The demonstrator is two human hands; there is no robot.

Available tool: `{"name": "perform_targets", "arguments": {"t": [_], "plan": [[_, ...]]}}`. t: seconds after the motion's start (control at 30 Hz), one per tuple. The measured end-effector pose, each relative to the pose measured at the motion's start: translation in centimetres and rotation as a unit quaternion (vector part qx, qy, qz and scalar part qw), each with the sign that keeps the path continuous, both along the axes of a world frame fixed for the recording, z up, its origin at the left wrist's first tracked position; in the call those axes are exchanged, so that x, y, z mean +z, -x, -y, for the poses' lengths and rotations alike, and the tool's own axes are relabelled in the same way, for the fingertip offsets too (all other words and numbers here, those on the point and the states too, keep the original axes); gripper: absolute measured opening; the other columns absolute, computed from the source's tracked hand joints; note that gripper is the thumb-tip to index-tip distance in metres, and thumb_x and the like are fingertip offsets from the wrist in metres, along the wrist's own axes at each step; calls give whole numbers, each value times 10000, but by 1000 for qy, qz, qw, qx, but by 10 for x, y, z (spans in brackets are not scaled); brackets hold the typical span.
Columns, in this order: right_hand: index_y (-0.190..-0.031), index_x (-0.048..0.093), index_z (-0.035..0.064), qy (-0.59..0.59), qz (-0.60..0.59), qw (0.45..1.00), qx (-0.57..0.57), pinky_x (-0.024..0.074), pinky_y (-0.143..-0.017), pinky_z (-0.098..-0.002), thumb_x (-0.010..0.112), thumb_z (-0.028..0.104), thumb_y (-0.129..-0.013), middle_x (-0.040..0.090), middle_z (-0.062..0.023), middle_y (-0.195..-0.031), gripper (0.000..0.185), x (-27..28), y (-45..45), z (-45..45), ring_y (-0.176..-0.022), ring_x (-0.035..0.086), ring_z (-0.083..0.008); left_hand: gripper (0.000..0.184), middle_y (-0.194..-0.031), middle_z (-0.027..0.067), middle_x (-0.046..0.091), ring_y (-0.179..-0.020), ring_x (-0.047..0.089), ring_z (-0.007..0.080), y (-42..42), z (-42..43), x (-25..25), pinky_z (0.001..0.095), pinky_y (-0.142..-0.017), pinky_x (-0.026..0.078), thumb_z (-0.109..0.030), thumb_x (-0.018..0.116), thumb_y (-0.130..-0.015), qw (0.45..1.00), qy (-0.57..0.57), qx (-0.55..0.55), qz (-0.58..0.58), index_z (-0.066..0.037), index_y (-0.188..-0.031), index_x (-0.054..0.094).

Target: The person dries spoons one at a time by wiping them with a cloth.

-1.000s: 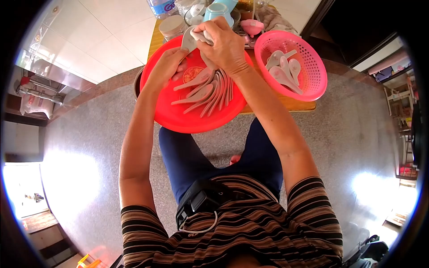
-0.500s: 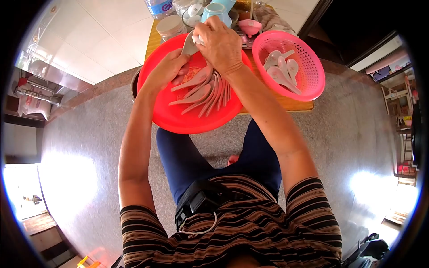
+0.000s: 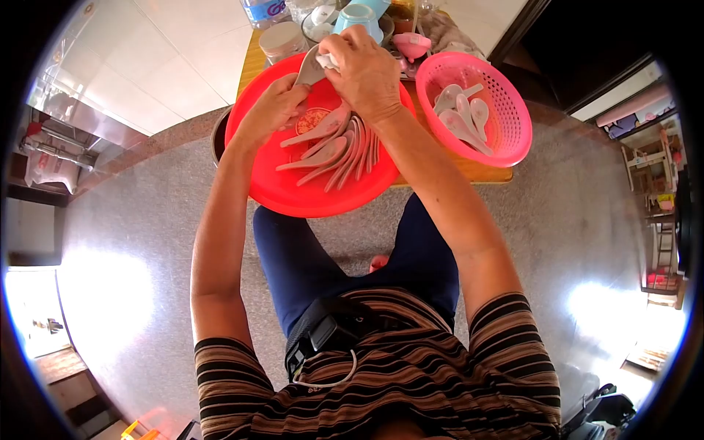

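Observation:
My left hand (image 3: 276, 111) is closed on the handle of a white soup spoon (image 3: 310, 69), held above the far part of a red basin (image 3: 282, 192). My right hand (image 3: 364, 75) pinches a small white cloth or tissue (image 3: 328, 61) against the spoon's bowl end; its fingertips partly cover the wad. Below the hands, several soup spoons (image 3: 339, 150) lie fanned out and overlapping in the basin. A round orange pattern (image 3: 311, 122) shows on the basin's floor beside them.
A pink perforated basket (image 3: 516, 126) with several soup spoons (image 3: 463, 121) stands right of the basin on a wooden table (image 3: 484, 174). Behind are a lidded jar (image 3: 281, 40), a light-blue cup (image 3: 359, 20), a plastic bottle (image 3: 265, 10) and a pink funnel-like item (image 3: 413, 45).
My left fingers have shifted slightly up and curled more along the spoon handle, uncovering more of the basin's pattern. My right hand stays at the spoon's bowl with the white wad.

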State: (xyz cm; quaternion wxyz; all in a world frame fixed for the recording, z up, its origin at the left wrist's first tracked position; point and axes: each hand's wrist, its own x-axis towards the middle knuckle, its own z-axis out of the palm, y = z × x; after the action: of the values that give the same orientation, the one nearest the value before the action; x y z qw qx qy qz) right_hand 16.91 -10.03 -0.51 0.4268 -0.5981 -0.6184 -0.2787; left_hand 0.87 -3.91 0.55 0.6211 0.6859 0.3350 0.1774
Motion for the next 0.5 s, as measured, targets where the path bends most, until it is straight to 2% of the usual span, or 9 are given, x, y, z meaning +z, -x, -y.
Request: {"name": "perform_targets", "arguments": {"t": [0.07, 0.13, 0.17, 0.23, 0.37, 0.43, 0.5], "plan": [[-820, 576, 185, -29, 2, 999, -15, 513, -553, -336, 743, 158, -702, 505, -2, -836, 206, -1, -1, 0, -715, 606, -188, 212, -627, -60, 362, -473, 281, 34, 1, -1, -2, 202, -401, 223, -280, 451, -980, 1000, 13, 2, -6, -86, -940, 525], [-818, 578, 192, -25, -20, 999, -12, 510, -539, -338, 744, 155, -704, 505, -4, -829, 204, 1, -1, 1, -702, 608, -196, 328, -619, -60, 354, -470, 279, 40, 3, -5, -3, 203, -397, 215, -387, 425, -998, 999, 25, 7, 31, -87, -899, 514], [-818, 578, 192, -26, -20, 999, -11, 510, -539, -338, 744, 155, -704, 505, -4, -829, 204, 1, -1, 1, -702, 608, -196, 328, -619, -60, 354, -470, 279, 40, 4, -5, -3, 203, -397, 215, -387, 425, -998, 999, 24, 8, 31, -87, -899, 514], [-822, 581, 190, -29, -36, 999, 15, 511, -534, -346, 741, 160, -714, 509, -7, -828, 196, 1, -1, 2, -690, 618, -210, 403, -612, -56, 347, -470, 284, 42, 4, -4, 0, 205, -395, 217, -459, 394, -1001, 995, 47, 73, 57, -95, -873, 513], [-831, 583, 182, -1, -63, 998, 16, 512, -528, -355, 726, 186, -737, 538, -15, -839, 171, 3, 1, 6, -686, 632, -223, 353, -609, -50, 371, -477, 315, 44, 7, -8, 0, 209, -423, 239, -411, 455, -991, 989, 79, 75, 96, -81, -893, 534], [-843, 594, 175, -28, -128, 991, 12, 520, -534, -352, 706, 201, -756, 571, -19, -858, 145, 5, 1, 7, -674, 638, -230, 307, -622, -53, 392, -477, 333, 39, 3, -6, 1, 200, -428, 257, -365, 518, -973, 983, 35, 108, 146, -63, -968, 570], [-865, 609, 184, -42, -136, 989, 25, 524, -544, -349, 693, 199, -766, 580, -14, -868, 131, 6, -1, 7, -679, 641, -231, 276, -627, -58, 395, -481, 342, 35, 4, -12, -1, 192, -431, 263, -334, 548, -961, 986, 14, 84, 143, -65, -1011, 577]]}}
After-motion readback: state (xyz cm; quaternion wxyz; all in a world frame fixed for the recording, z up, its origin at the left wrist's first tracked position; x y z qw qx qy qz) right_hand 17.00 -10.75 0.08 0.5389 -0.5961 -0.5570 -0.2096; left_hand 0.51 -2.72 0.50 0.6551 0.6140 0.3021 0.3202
